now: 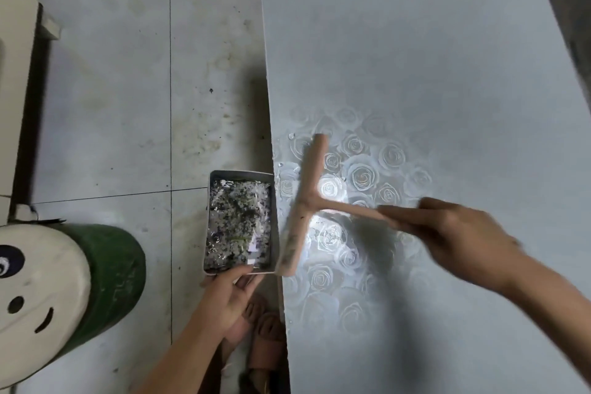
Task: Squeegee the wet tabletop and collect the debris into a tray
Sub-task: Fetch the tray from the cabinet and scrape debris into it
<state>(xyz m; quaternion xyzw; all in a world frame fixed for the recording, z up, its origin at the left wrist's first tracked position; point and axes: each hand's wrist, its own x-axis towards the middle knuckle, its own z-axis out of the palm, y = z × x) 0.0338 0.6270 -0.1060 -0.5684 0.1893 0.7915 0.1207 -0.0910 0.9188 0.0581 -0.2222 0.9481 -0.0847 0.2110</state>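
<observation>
Nearing the end of a sweep, as judged from the layout.

Done: tray loaded with dark, wet debris; far stretch of tabletop dull, with no bits visible.

Left to do, by estimate: droplets and a wet sheen along the table edge on the tray side of the blade; dark flecks clinging to the blade; probably further passes over the near part of the table.

Right hand: wrapped round the end of the squeegee handle; blurred, so exact finger placement not clear.

Squeegee: pinkish T-shape. Handle running out from the right grip toward the tray. Blade at the end opposite that grip, lying roughly along the table edge, near end just beside the tray rim; contact with the rim not certain.

Left hand: gripping the tray's near short end, thumb over the rim, fingers beneath.

Tray: extending straight away from the left grip, held off the table, long side close against the table edge and just beside the blade.
</observation>
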